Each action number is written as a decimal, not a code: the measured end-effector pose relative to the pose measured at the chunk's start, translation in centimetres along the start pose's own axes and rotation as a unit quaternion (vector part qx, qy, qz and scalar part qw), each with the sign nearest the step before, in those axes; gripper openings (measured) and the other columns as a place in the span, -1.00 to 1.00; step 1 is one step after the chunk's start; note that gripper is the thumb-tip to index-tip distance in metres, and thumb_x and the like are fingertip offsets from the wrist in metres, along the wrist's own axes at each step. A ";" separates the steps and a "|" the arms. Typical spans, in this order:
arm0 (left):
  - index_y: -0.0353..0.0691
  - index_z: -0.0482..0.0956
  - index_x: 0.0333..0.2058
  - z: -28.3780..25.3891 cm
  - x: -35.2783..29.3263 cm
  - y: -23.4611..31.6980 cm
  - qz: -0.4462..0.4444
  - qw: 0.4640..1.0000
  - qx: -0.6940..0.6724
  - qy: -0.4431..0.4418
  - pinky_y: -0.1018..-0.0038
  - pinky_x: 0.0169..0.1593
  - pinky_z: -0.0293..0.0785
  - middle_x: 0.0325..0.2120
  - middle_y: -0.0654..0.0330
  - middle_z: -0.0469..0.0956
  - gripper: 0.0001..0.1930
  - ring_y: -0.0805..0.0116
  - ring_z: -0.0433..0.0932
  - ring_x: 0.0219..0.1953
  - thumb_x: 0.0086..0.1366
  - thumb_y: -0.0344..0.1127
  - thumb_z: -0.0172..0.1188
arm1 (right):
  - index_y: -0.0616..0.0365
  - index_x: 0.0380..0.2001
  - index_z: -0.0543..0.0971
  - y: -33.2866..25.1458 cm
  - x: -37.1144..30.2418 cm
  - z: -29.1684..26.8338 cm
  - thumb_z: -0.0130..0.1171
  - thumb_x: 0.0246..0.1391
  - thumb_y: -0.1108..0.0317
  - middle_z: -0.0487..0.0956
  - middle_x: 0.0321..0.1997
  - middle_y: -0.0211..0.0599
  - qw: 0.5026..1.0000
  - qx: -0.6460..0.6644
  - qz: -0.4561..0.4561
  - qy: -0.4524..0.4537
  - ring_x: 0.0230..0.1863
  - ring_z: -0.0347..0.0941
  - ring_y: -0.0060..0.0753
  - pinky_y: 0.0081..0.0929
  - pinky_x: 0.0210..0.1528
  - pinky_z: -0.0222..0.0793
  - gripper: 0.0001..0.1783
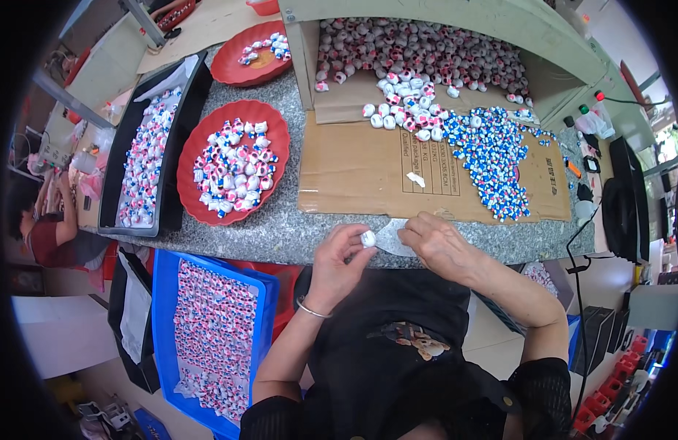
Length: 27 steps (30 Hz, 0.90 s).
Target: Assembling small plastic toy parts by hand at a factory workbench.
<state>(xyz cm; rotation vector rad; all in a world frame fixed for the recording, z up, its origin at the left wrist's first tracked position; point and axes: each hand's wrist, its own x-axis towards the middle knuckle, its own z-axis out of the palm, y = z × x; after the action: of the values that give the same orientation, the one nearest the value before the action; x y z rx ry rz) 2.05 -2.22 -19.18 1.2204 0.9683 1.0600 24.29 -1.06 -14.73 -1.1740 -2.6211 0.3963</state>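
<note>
At the near edge of the stone counter [273, 246], my left hand [340, 262] pinches a small white rounded figurine piece [368, 238] between thumb and fingers. Just to its right, my right hand [440, 243] is closed, its fingertips at a flat, pale grey pointed piece [392, 239] that lies between the hands. Whether the fingers grip that piece or something smaller is hidden. Beyond both hands is a flattened cardboard sheet [354, 172]. On it are a heap of small blue-and-white pieces [493, 165], several white-and-pink pieces [401, 114] and a white scrap [416, 180].
A shelf box [456, 15] full of white-and-pink pieces stands at the back. To the left are a red scalloped bowl [269, 194], another red bowl [229, 70] and a black tray [110, 213]. A blue crate [163, 330] sits below the counter. A person [53, 227] works far left.
</note>
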 end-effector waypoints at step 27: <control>-0.29 0.61 -0.04 1.4 2.0 2.6 -0.078 0.980 -0.044 -0.179 0.64 -0.31 0.48 -0.38 0.26 0.58 -0.76 0.58 0.53 -0.42 0.37 -0.42 0.10 | 0.22 -0.25 0.66 -2.6 -1.1 -0.1 0.28 0.05 0.46 0.62 -0.33 -0.19 0.904 0.351 0.140 0.201 -0.36 0.58 -0.29 -0.42 -0.31 0.47 -0.84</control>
<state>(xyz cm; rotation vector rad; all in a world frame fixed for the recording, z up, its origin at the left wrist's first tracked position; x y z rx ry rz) 3.64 -0.56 -16.46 1.1910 0.7171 0.7196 23.28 -3.51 -13.86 -1.1928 -1.7180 0.9417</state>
